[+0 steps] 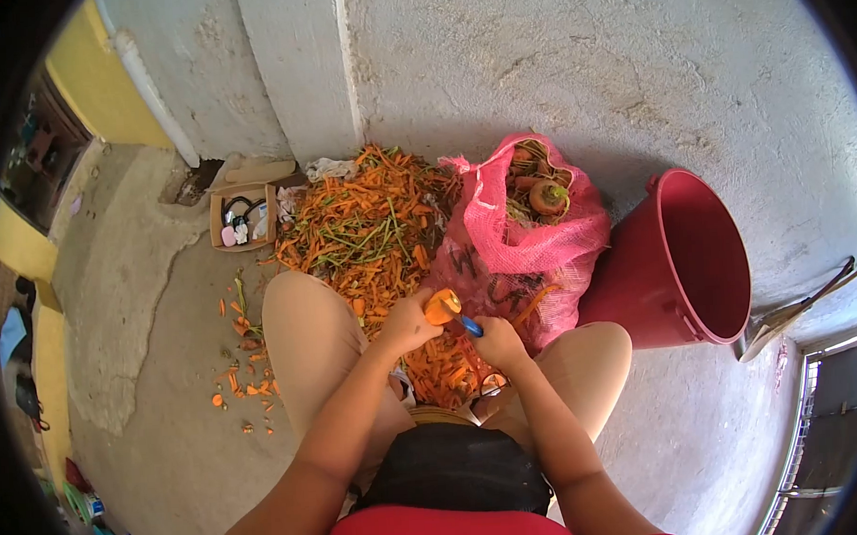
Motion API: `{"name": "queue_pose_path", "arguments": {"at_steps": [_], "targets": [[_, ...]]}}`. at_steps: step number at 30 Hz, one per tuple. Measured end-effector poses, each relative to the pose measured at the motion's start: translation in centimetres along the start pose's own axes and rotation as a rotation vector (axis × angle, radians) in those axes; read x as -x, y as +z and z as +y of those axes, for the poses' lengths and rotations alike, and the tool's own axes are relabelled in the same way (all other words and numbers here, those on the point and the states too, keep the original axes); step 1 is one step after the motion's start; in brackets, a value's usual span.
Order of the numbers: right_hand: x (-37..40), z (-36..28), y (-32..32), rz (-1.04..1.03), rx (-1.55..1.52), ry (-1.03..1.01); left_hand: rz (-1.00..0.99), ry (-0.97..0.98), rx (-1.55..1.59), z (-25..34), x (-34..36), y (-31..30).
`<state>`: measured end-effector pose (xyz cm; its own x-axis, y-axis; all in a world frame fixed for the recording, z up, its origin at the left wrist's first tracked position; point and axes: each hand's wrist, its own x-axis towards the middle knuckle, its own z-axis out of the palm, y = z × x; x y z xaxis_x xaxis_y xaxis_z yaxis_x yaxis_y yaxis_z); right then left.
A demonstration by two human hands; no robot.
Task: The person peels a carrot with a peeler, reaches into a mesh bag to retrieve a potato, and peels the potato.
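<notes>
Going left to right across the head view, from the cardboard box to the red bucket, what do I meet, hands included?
Cardboard box, left hand, orange carrot, blue-handled tool, right hand, red bucket. The peelings and pink sack overlap that stretch, so I've left them out.

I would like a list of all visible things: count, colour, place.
short thick carrot: one, orange, centre
small tool: one, blue-handled, beside carrot
heap of peelings: one, orange-green, behind carrot
woven plastic sack: one, pink, right of heap
carrot-like roots: some, orange, in sack
round plastic bucket: one, dark red, right of sack
open cardboard box: one, brown, left of heap
loose scraps: many, orange, left
wall: one, grey, back
concrete floor: one, grey, underneath
bag-like item: one, black, bottom centre
edge items: several, unclear
left hand: one, bare, gripping carrot
right hand: one, bare, gripping tool
knees: two, beige-trousered, flanking carrot
</notes>
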<state>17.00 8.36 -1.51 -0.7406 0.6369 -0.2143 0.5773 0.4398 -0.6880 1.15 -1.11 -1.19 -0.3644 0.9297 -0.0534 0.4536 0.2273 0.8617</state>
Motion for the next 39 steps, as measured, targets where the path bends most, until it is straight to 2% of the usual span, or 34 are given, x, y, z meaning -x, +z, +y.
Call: {"name": "queue_pose_path", "arguments": {"at_steps": [2, 7, 8, 10, 11, 12, 13, 15, 16, 18, 19, 20, 22, 23, 25, 29, 32, 35, 38, 39], "targets": [[-0.3, 0.8, 0.6, -0.002, 0.027, 0.021, -0.032, 0.002, -0.005, -0.2, 0.0, 0.0], [-0.9, 0.8, 0.4, -0.163, 0.011, 0.143, -0.058, -0.015, -0.097, 0.9, 0.3, -0.4], [-1.4, 1.4, 0.6, -0.187, -0.011, 0.16, -0.072, 0.059, 0.005, 1.0, 0.4, -0.4], [-3.0, 7.3, 4.1, -0.04, 0.027, 0.185, -0.097, 0.206, 0.211, 1.3, 0.8, 0.0], [-4.2, 10.8, 6.0, 0.034, 0.041, 0.198, -0.202, 0.24, 0.253, 2.9, 1.0, 0.0], [-4.9, 13.6, 6.7, -0.233, 0.264, -0.061, -0.312, 0.27, 0.293, 4.3, 1.3, 0.0], [-5.1, 13.6, 7.4, -0.369, 0.351, -0.016, -0.255, 0.247, 0.307, 3.7, 1.4, 0.4], [-4.0, 13.0, 7.6, -0.303, 0.186, 0.282, -0.256, 0.135, 0.38, 2.8, 1.3, -0.3], [-4.0, 12.8, 7.3, -0.332, 0.165, 0.263, -0.26, 0.079, 0.416, 2.5, 1.1, -0.7], [-3.7, 12.2, 7.7, -0.411, 0.112, 0.219, -0.26, 0.105, 0.334, 2.5, 1.1, -1.1], [-3.6, 8.0, 5.2, -0.482, 0.155, 0.361, -0.234, 0.117, 0.298, 2.9, 1.0, -1.3], [-4.3, 8.5, 5.3, -0.412, -0.071, 0.378, -0.21, 0.133, 0.263, 3.1, 1.0, -1.4], [-4.7, 8.0, 4.3, -0.257, -0.515, 0.413, -0.078, 0.098, -0.055, 2.1, 0.8, -1.3], [-4.4, 8.0, 3.6, -0.293, -0.783, 0.47, -0.014, 0.077, -0.211, 1.6, 0.8, -1.0], [-2.2, 1.3, -1.2, -0.363, -1.323, 0.57, -0.083, -0.003, -0.349, 0.8, 0.6, -0.7], [-1.5, 2.5, 0.7, -0.473, -1.43, 0.477, -0.164, -0.023, -0.496, 0.1, 0.9, 1.0], [-0.6, 0.7, -0.9, -0.476, -1.468, 0.416, -0.153, 0.057, -0.404, 0.1, 1.1, 1.2], [-0.6, 2.2, -1.4, -0.408, -1.347, 0.353, -0.154, 0.163, -0.356, 1.1, 0.9, 1.4], [0.5, 1.1, -4.7, -0.21, -1.332, 0.501, -0.009, 0.431, -0.005, 3.3, 0.9, 1.3], [1.2, 0.9, -6.8, -0.119, -1.355, 0.518, -0.067, 0.322, 0.138, 3.0, 0.8, 1.4]]}}
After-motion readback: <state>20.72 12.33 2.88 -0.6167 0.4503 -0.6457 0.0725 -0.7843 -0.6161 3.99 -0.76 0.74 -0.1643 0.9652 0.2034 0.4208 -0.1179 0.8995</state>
